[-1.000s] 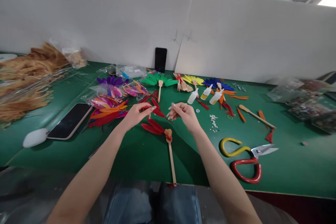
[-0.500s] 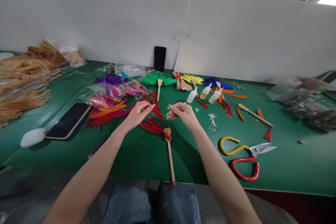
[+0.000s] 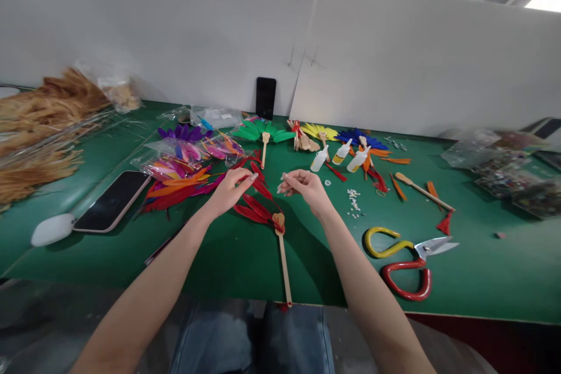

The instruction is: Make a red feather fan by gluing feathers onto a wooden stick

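A wooden-handled fan piece (image 3: 283,257) lies near the table's front edge, with red feathers (image 3: 253,208) fanning to its upper left. Above those feathers, my left hand (image 3: 234,188) has thumb and fingertips pinched together; anything between them is too small to make out. My right hand (image 3: 304,187) is closed at the fingertips just right of the feathers, its grip also too small to read. Finished-looking green (image 3: 265,133), yellow (image 3: 322,133) and blue (image 3: 362,140) feather fans lie behind. Three small glue bottles (image 3: 342,152) stand right of centre.
Large scissors (image 3: 405,263) lie at the right, near white beads (image 3: 353,201) and a wooden stick (image 3: 423,191). Bagged colourful feathers (image 3: 179,166) and a phone (image 3: 113,201) occupy the left. Another phone (image 3: 265,98) leans against the white board (image 3: 175,29).
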Demonstrator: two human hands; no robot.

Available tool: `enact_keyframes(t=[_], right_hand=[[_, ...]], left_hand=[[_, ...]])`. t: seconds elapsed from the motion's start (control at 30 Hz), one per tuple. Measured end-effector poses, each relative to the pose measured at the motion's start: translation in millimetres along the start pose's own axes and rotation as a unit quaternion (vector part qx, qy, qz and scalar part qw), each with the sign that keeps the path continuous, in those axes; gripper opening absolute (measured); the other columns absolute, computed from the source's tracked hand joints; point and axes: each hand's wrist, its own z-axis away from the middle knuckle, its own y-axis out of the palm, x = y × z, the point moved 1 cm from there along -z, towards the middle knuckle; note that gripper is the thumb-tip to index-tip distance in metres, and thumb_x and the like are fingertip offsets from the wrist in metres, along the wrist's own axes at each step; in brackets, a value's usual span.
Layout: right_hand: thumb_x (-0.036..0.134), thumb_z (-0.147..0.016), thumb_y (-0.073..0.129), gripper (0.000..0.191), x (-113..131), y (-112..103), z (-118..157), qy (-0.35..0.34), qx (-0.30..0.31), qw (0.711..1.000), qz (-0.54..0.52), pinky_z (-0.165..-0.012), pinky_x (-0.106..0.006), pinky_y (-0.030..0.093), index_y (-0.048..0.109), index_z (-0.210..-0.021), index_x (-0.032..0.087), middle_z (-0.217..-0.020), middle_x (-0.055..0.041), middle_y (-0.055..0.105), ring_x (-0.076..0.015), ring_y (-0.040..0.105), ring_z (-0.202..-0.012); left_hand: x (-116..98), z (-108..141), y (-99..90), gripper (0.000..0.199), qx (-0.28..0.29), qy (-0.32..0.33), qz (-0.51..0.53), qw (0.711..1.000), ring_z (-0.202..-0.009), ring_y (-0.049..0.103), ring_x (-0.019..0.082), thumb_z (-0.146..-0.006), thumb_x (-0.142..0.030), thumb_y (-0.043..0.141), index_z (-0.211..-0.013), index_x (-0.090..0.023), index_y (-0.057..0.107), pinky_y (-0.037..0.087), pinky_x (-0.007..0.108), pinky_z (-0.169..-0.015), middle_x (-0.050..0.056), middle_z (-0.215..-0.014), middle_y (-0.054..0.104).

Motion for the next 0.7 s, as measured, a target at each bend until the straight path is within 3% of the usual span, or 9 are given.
enact_keyframes(t=[0.27,0.7], right_hand=[[0.041,-0.067,0.071,0.028,1.1,2.7,2.0,0.008,0.006,1.000,0.020,-0.066,-0.028,0.055,0.067,-0.079,0.016,-0.075,-0.0061,0.073,-0.0171,0.069,-0.071],[0.037,-0.068,0.071,0.025,3.5,4.3,2.9,-0.005,-0.001,1.000,0.012,-0.060,-0.024,0.054,0.067,-0.077,0.015,-0.070,-0.0051,0.072,-0.0151,0.069,-0.065]], left_hand=[[-2.2,0.3,-0.7,0.030,0.002,0.004,0.002,1.000,-0.100,0.050,0.021,-0.086,-0.044,0.041,-0.086,-0.021,0.060,0.039,0.034,-0.088,0.003,-0.096,0.061],[-1.0,-0.4,0.0,0.030,0.000,0.019,-0.002,1.000,-0.098,0.052,0.021,-0.086,-0.045,0.043,-0.084,-0.021,0.061,0.039,0.036,-0.089,0.003,-0.094,0.062]])
